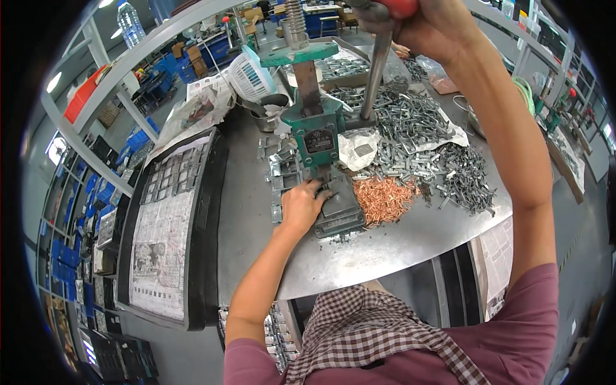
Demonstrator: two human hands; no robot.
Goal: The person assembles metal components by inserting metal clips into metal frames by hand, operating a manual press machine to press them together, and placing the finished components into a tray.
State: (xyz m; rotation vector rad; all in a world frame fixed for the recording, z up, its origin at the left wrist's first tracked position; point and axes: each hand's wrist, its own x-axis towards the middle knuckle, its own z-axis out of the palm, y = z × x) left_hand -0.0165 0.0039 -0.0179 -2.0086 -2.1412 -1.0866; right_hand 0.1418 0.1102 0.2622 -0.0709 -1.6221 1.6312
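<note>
A green hand-lever press [312, 131] stands on the metal table in front of me. My right hand [431, 29] is raised high at the upper right, closed around the top end of the press lever [377, 74], beside its red ball knob [403, 6]. My left hand [301, 204] rests at the press's dark base [340, 208], fingers bent in under the ram. Whatever the fingertips pinch there is too small and hidden to make out. Touching the base on its right lies a heap of small copper-coloured pins [385, 199].
Piles of grey metal parts [410, 122] cover the table's right side. Flat metal pieces [282, 173] lie left of the press. A black tray lined with newspaper [157, 256] stands at the left, rows of parts at its far end. Behind are a light-blue fan [250, 74] and a grey frame bar [173, 29].
</note>
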